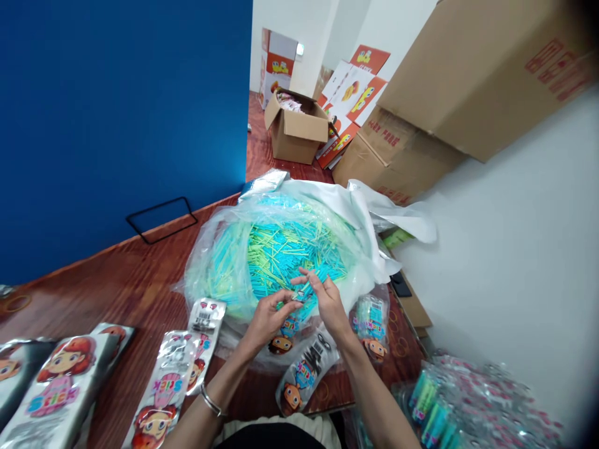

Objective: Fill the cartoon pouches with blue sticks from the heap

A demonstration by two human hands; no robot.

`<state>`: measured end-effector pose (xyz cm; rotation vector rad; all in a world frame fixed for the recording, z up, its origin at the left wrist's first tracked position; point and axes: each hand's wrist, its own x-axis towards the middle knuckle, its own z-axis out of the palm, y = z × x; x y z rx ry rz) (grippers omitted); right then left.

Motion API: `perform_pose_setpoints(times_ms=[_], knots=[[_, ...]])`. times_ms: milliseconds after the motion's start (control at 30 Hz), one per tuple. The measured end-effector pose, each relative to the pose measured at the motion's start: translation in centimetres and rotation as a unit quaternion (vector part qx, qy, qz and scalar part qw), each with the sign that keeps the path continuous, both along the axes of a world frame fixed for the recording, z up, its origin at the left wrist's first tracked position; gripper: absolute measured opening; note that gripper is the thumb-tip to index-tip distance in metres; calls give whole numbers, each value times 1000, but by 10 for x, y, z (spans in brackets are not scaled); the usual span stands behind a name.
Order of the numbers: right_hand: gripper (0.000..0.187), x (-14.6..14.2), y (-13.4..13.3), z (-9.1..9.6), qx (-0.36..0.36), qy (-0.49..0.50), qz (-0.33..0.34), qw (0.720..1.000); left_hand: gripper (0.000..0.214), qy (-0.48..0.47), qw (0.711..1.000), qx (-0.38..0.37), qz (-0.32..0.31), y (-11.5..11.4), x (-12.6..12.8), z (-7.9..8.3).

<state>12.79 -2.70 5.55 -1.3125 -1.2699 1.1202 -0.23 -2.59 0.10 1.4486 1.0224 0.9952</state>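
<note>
Some sticks (322, 274) clamped in right hand (331, 304) fingers | left hand (270, 316): finger hold unclear | pinch lightly, keep ends even

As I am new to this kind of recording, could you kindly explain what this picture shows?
There is no machine here: a person works with two bare hands. The single picture comes from a camera worn on the head, looking forward and down. On the brown table sits an open clear bag full of thin blue and green sticks, with printed pouches lying nearby. The left hand and right hand are close together over the bag's near side, fingertips at a few sticks; the exact grip is too small to tell.
</note>
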Motion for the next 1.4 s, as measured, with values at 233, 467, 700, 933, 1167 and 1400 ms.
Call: perform_pose_setpoints(times_ms=[233, 467, 700, 933, 1167, 1400], knots=[[30, 6, -7, -4, 31, -64, 24, 997, 26, 5, 999, 3, -39, 4, 1, 1], [46, 17, -13, -3, 64, -24, 32, 997, 36, -48, 995, -63, -56, 8, 0, 3], [29, 31, -21, -2, 156, -188, 88, 966, 40, -44, 996, -69, -47, 7, 0, 4], [21, 32, -18, 1, 148, -210, 131, 957, 38, -14, 996, -55, -63, 4, 1, 6], [19, 31, -20, -6, 101, -137, 97, 981, 38, -52, 992, -101, -56, 2, 0, 12], [28, 14, -45, -40, -8, -64, 22, 998, 28, -190, 969, -155, 31, 1, 13, 12]])
